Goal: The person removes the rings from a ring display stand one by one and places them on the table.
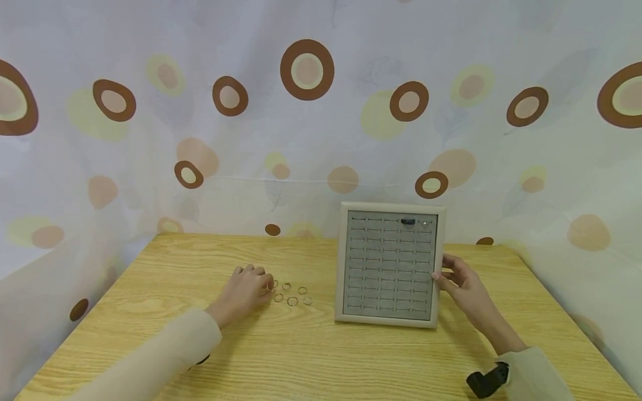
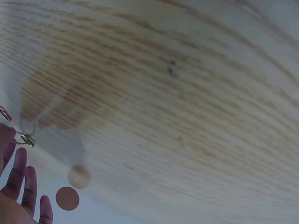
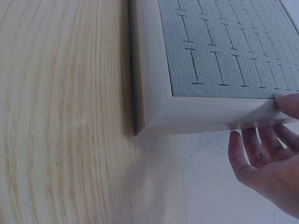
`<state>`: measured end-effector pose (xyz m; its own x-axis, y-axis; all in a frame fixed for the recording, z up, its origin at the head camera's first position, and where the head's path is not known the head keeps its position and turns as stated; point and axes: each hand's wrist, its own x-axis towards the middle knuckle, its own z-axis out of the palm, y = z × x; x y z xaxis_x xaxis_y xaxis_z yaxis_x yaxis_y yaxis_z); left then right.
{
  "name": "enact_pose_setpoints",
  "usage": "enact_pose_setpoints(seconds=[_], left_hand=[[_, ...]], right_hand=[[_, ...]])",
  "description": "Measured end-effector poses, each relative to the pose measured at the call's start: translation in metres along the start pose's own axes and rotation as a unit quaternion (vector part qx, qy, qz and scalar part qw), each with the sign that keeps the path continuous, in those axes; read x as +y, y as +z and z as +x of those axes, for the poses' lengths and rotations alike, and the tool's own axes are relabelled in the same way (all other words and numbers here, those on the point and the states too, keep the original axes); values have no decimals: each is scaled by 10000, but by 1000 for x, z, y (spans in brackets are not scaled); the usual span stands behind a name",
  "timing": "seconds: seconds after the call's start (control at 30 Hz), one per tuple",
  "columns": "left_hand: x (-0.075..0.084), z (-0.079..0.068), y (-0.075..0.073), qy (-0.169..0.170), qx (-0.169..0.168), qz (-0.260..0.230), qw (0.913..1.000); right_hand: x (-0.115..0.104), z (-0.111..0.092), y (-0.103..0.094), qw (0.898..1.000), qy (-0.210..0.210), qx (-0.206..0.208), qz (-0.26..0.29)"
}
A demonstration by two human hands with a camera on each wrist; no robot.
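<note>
On a wood-grained table before a circle-patterned cloth, a person's right hand grips the side of a slotted ring tray, thumb in front, fingers behind, as it stands on edge; a dark ring and a paler ring sit at the right of its top row. Well apart, the left hand is at a cluster of loose rings, though whether its fingertips pinch one cannot be told
</note>
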<state>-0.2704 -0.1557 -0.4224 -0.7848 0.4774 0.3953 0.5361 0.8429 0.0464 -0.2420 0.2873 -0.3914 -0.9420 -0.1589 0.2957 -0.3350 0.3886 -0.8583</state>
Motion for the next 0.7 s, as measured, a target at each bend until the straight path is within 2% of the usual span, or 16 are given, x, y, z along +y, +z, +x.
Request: enact_pose_setpoints(seconds=[0.23, 0.7], left_hand=[[-3, -4, 7, -98, -94, 152, 9998], [-7, -4, 6, -332, -357, -121, 9987]], right_hand=[[0, 0, 0, 10000, 6, -15, -9], [-1, 0, 0, 10000, 47, -5, -27]])
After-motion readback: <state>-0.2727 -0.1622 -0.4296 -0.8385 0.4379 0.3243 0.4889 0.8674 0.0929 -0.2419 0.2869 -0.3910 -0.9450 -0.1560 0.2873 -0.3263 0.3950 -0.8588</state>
